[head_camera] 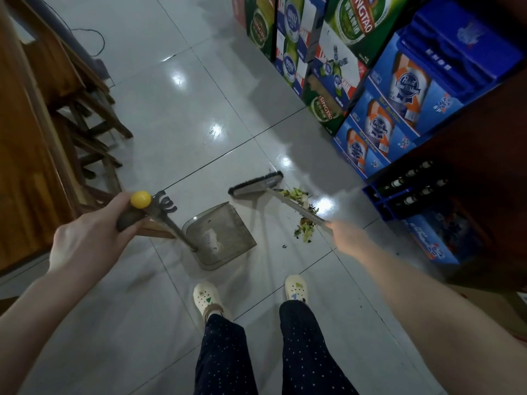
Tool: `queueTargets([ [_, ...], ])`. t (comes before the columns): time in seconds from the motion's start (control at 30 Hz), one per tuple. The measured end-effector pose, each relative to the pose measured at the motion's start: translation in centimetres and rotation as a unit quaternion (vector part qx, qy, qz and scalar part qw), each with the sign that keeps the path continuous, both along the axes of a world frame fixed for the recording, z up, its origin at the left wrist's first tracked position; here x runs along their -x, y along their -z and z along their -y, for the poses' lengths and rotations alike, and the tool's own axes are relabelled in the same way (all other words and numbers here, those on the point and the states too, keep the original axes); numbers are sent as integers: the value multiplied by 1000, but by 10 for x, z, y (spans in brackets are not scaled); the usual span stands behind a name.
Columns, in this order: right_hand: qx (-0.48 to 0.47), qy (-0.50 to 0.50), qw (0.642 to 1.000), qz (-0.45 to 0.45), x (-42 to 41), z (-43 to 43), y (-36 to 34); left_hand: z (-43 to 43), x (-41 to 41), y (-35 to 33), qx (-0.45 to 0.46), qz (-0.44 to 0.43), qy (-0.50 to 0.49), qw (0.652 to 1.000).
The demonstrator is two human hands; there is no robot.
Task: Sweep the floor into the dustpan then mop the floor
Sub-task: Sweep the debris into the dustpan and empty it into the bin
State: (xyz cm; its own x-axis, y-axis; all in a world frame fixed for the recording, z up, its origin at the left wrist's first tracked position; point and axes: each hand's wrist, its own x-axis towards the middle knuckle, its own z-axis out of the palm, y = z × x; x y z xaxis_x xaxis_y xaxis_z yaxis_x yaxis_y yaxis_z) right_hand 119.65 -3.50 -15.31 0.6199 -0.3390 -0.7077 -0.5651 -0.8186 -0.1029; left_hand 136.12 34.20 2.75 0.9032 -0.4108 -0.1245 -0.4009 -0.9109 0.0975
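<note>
My left hand (91, 232) grips the dark, yellow-capped handle of a grey dustpan (219, 235), whose pan rests on the glossy white tile floor (176, 115) just ahead of my feet. My right hand (346, 236) holds the long handle of a broom; its dark brush head (256, 185) sits on the floor beyond the pan. A pile of green and yellow scraps (302, 212) lies to the right of the pan, under the broom's shaft and apart from the pan's mouth.
Stacked beer cartons (379, 89) and a blue crate of bottles (410, 186) line the right side. Wooden stools and a table (71, 109) stand at the left. My feet in pale clogs (206, 299) are close behind the pan.
</note>
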Motion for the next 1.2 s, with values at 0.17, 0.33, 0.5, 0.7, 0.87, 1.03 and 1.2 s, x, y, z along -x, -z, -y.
queueTargets([
  [0.17,31,15,998,-48,57,26,-24,2,0,-1,-9,-1,17,1000],
  [0.33,41,57,994,-84,110,37,-32,20,4,-4,-17,-7,49,999],
  [0.5,33,74,994,-70,141,36,-40,40,6,0,0,-21,78,997],
  [0.7,-2,149,989,-10,139,38,-32,61,7,2,5,-17,104,994],
  [0.87,19,155,987,26,108,40,-18,71,10,5,9,-3,107,994],
  [1.03,-13,197,980,1,85,29,-10,75,13,11,17,3,97,995],
  [1.2,-47,210,976,-12,115,11,-4,77,14,13,7,-18,98,995],
])
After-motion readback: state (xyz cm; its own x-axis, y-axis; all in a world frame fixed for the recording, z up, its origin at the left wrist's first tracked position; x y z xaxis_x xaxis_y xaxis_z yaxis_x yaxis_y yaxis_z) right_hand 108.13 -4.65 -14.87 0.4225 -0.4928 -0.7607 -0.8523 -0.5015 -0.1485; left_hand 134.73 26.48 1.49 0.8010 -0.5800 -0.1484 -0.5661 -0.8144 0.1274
